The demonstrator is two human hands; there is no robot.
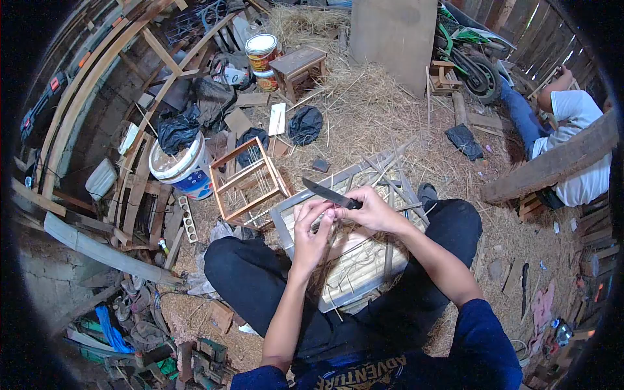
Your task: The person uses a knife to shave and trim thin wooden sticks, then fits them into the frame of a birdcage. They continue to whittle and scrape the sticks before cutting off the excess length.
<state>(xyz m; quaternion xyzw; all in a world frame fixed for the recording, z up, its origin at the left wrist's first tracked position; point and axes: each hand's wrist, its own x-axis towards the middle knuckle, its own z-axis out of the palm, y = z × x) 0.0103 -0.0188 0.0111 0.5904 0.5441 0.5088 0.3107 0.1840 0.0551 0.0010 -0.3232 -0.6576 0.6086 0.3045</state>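
Observation:
A knife (323, 190) with a dark blade is in my right hand (370, 209), its tip pointing away and to the left. My left hand (313, 224) is closed just beside it, fingertips pinched together close to the right thumb. Whatever lies between those fingers is too small or hidden to name. Below both hands, across my lap, is a grey-framed panel (281, 218) with pale slats. Thin bamboo-like strips (351, 276) are scattered over the panel.
A small wooden frame (218, 185) stands left of the panel, near a white bucket (175, 166). Ahead are a wooden stool (299, 62) and stacked tubs (262, 52). At right, a person in a white shirt (578, 120) sits behind a wooden beam (552, 159). Straw covers the ground.

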